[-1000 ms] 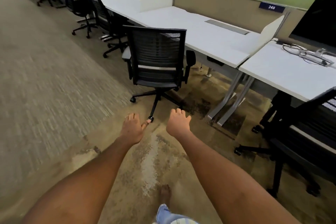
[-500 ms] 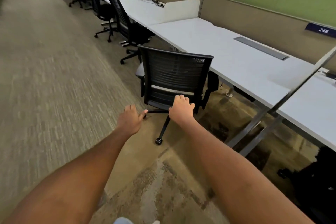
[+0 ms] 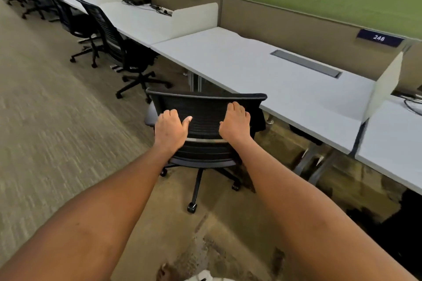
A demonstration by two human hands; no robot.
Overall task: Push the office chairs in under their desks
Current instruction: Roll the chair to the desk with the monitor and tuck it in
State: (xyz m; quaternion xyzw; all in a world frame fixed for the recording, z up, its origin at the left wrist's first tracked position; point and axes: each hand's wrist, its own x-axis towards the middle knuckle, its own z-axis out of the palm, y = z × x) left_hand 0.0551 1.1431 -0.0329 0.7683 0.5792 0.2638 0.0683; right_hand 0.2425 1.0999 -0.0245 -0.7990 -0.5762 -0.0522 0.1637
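A black mesh-back office chair (image 3: 205,107) on castors stands on the carpet in front of a white desk (image 3: 251,68). Its seat points at the desk edge and its backrest faces me. My left hand (image 3: 171,128) sits on the left side of the backrest, fingers curled at its edge and thumb lying on the mesh. On the right half of the backrest is my right hand (image 3: 235,123), fingers bent toward the top rim. Both arms are stretched out. The chair's right armrest is close to the desk edge.
Two more black chairs (image 3: 114,39) (image 3: 68,16) stand at the desks further left. A white divider panel (image 3: 383,84) separates this desk from the one to the right. Grey desk legs (image 3: 319,164) stand right of the chair. Open carpet lies to the left.
I have come up to the chair. Both hands rose from hanging in front of me to resting on its backrest. The chair now looks closer to the desk edge.
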